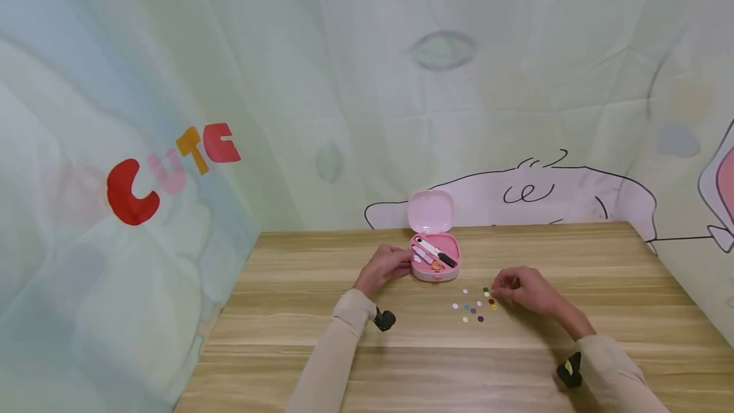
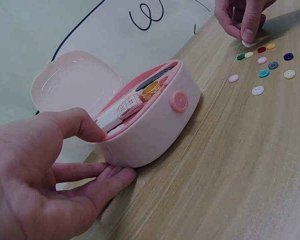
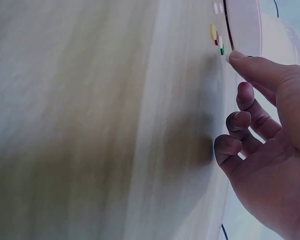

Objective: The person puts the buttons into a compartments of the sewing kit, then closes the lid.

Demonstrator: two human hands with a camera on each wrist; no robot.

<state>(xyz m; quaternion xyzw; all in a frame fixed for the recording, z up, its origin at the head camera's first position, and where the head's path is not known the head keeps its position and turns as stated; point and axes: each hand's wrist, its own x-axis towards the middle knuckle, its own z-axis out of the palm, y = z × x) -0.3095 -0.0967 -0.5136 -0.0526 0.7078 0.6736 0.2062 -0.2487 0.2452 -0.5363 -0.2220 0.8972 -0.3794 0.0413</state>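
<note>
A pink sewing box [image 1: 436,276] stands with its lid [image 1: 431,211] up. My left hand [image 2: 50,175] grips the box's side, the thumb on its rim and the other fingers low against the wall. Inside lie a tape measure [image 2: 130,105], a gold ring-shaped piece [image 2: 151,90] and a black-and-white tool [image 1: 436,252]. To the right of the box, my right hand [image 1: 527,289] pinches a white button [image 2: 247,43] between thumb and forefinger, just above the table. Several loose buttons lie beside it, among them a teal button [image 2: 264,73] and a dark blue button [image 2: 288,56].
The wooden table [image 1: 287,336] meets a printed curtain [image 1: 344,81] at the back and left. Black wrist cameras sit on both sleeves, the left one [image 1: 385,320] near the table surface.
</note>
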